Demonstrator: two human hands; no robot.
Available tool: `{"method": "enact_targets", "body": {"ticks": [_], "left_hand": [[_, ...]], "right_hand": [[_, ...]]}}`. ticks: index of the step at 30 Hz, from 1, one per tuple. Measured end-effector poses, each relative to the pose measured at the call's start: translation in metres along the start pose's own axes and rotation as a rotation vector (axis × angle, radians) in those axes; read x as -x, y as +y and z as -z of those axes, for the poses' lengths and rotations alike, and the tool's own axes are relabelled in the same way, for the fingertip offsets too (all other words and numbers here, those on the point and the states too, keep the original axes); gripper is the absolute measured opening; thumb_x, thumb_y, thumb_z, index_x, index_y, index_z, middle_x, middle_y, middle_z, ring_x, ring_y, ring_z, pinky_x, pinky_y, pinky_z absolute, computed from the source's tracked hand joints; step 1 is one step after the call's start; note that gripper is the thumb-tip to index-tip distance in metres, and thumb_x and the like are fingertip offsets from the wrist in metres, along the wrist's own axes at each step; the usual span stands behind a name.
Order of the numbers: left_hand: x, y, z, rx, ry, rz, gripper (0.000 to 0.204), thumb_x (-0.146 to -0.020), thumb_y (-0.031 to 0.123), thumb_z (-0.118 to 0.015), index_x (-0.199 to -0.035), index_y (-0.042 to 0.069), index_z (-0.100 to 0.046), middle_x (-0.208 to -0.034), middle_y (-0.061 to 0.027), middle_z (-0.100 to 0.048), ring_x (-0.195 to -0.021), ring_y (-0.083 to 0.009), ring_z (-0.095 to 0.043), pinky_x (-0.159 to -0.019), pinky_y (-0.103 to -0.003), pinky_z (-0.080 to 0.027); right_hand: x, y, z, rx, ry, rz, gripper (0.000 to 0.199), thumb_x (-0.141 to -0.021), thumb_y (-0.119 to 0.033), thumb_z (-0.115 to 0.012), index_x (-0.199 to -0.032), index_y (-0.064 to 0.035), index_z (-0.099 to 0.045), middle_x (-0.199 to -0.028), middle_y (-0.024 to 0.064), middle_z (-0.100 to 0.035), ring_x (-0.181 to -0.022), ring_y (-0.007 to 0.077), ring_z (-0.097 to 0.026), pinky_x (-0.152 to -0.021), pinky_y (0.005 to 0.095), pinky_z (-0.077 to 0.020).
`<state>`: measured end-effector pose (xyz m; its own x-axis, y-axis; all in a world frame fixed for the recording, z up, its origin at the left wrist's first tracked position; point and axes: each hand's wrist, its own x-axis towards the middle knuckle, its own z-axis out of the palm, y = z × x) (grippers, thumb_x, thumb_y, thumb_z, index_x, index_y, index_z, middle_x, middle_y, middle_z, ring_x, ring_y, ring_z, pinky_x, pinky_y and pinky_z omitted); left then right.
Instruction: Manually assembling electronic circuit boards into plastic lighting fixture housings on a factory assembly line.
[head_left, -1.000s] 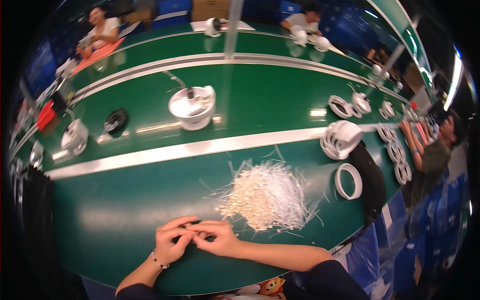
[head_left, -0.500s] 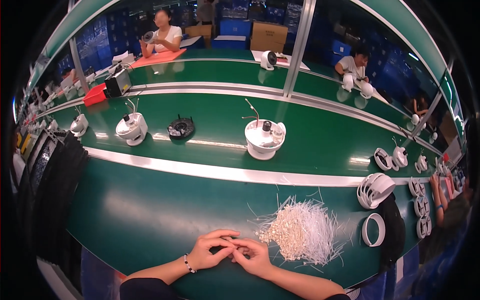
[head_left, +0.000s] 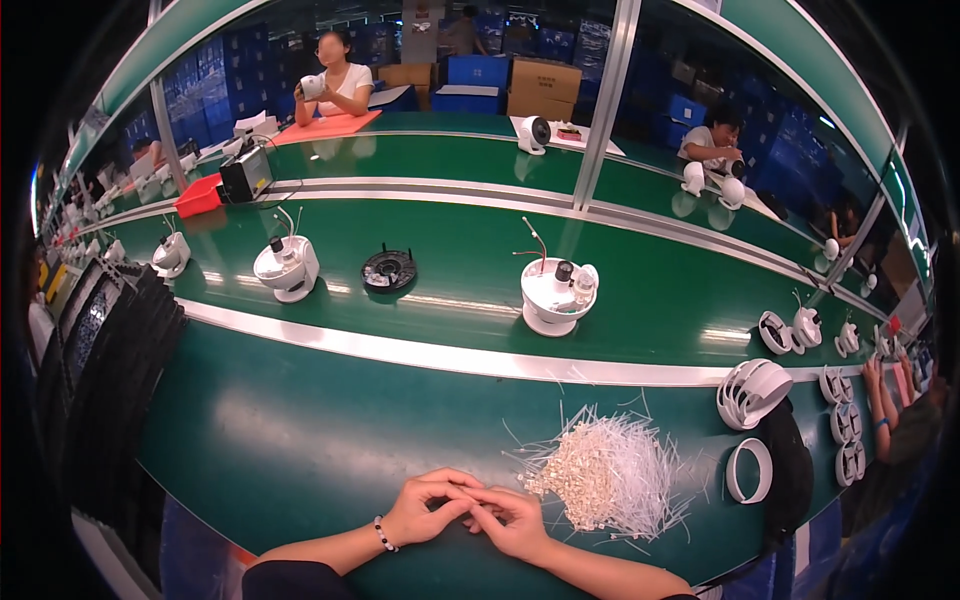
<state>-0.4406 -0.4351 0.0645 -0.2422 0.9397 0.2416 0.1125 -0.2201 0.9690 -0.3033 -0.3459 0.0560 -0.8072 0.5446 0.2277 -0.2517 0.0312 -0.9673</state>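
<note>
At the near edge of the green worktop (head_left: 300,440) the left hand (head_left: 425,510) and the right hand (head_left: 515,522) met, fingertips pressed together over something too small to make out; it looked like one of the white cable ties, pinched between both hands, though the grip on it could not be told for certain. The left wrist wore a bead bracelet (head_left: 381,533). Just beside the right hand, toward the right end of the near edge, lay the pile of white cable ties (head_left: 610,475), loose strands straying out from it. The step in hand seemed to be working a single tie, bending or threading it between the fingers. Should another tie be wanted, the right hand would need only a short reach to the pile, and a careful pinch to lift one strand free of the tangle. Farther right sat a white ring (head_left: 750,470) and a stack of white rings (head_left: 752,392). Beyond the metal strip (head_left: 400,350) that ran across the worktop stood a white round device with wires (head_left: 556,295), a black disc (head_left: 389,269) and another white device (head_left: 286,268). At the far side, other people sat handling similar white parts.
</note>
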Motion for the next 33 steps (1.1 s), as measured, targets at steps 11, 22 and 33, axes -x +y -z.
{"method": "enact_targets", "body": {"ticks": [11,22,33], "left_hand": [[0.002,-0.001,-0.001,-0.02,0.034,0.025,0.008,-0.076,0.002,-0.058,-0.08,0.0,-0.064,-0.095,-0.0106,-0.06,-0.083,-0.0166,-0.058,-0.073,-0.026,-0.047],[-0.001,0.0,-0.005,-0.082,0.161,0.038,0.003,-0.071,-0.003,-0.06,-0.072,-0.003,-0.063,-0.086,-0.0141,-0.061,-0.075,-0.018,-0.058,-0.065,-0.025,-0.047],[0.001,-0.007,-0.002,-0.144,0.106,0.028,0.016,-0.08,0.013,-0.058,-0.073,-0.002,-0.058,-0.091,-0.0131,-0.056,-0.08,-0.0171,-0.053,-0.068,-0.026,-0.043]], "right_hand": [[0.001,0.004,-0.001,0.096,0.028,0.057,0.026,-0.077,0.004,-0.056,-0.103,-0.0001,-0.059,-0.074,0.0077,-0.059,-0.056,0.0087,-0.058,-0.05,0.0183,-0.0457],[-0.005,0.014,0.003,0.136,0.014,0.206,0.027,-0.076,0.001,-0.058,-0.103,-0.0015,-0.059,-0.076,0.0054,-0.058,-0.054,0.0054,-0.05,-0.047,0.0185,-0.0394],[-0.005,0.015,0.0,0.09,0.063,0.241,0.023,-0.073,0.0,-0.058,-0.096,-0.0021,-0.061,-0.071,0.0053,-0.056,-0.049,0.0085,-0.046,-0.045,0.0214,-0.0368]]}}
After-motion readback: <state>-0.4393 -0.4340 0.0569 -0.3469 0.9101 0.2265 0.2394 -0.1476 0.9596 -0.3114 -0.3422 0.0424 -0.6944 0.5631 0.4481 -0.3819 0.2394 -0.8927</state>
